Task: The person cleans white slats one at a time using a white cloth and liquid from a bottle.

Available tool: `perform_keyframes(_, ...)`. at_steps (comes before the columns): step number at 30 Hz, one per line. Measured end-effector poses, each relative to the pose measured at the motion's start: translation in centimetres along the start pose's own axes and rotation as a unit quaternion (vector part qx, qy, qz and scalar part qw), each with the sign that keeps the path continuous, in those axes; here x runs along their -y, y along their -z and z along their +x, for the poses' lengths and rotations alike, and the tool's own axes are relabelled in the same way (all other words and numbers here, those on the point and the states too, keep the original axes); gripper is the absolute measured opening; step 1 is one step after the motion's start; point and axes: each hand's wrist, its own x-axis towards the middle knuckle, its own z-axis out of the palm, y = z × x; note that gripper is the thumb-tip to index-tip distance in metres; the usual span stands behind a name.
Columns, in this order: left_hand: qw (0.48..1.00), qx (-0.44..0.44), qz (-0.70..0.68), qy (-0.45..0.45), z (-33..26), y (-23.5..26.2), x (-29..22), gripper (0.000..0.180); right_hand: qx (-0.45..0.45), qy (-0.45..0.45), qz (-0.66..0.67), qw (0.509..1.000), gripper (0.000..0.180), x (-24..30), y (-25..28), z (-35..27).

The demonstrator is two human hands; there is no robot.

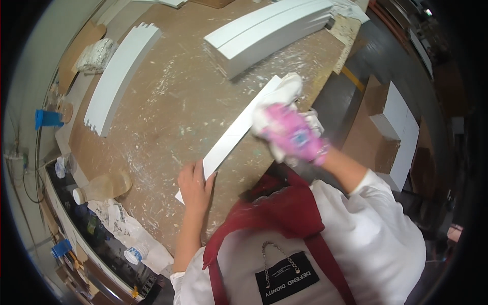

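Note:
A narrow white board [235,132] lies slantwise on the stained brown worktable [168,101] in front of me. My left hand [195,184] is bare and grips the board near its closer end, fingers on one side and thumb on the other. Toward the far end, my right hand [291,131] wears a pink and white glove, smeared by motion. It clutches a crumpled white cloth [287,88] that presses along the board; the right fingertips are hidden by cloth and glove.
White board stacks stand at the back [269,35] and left [122,76]. A bottle of yellowish liquid [107,187] lies at the left edge near a white-capped container [135,254]. Bundled white cloth [96,55] sits farther back. Cardboard boxes [373,132] stand beyond the table's right edge.

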Motion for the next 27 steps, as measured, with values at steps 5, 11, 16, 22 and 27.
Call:
perform_keyframes(5,1.0,0.009,-0.003,-0.007,-1.7,-1.5,0.0,0.049,0.145,-0.032,0.109,0.983,0.03,3.1,-10.3,-0.6)
perform_keyframes(11,1.0,-0.007,-0.014,-0.025,-1.7,-1.6,0.0,0.048,0.106,-0.306,0.021,0.946,0.035,-19.9,-5.5,-2.1)
perform_keyframes(16,0.998,-0.038,-0.048,0.001,-1.9,-1.5,-0.5,0.045,-0.043,-0.207,0.144,0.967,0.039,-20.8,2.8,-5.7)
perform_keyframes(22,0.988,0.02,-0.143,-0.055,0.8,-0.2,-3.0,0.04,-0.176,-0.148,0.195,0.953,0.037,-12.4,9.5,-7.2)
perform_keyframes(27,0.984,-0.019,-0.025,-0.176,5.6,-3.6,-6.0,0.037,-0.317,-0.279,0.692,0.585,0.031,-14.5,13.5,-7.8)
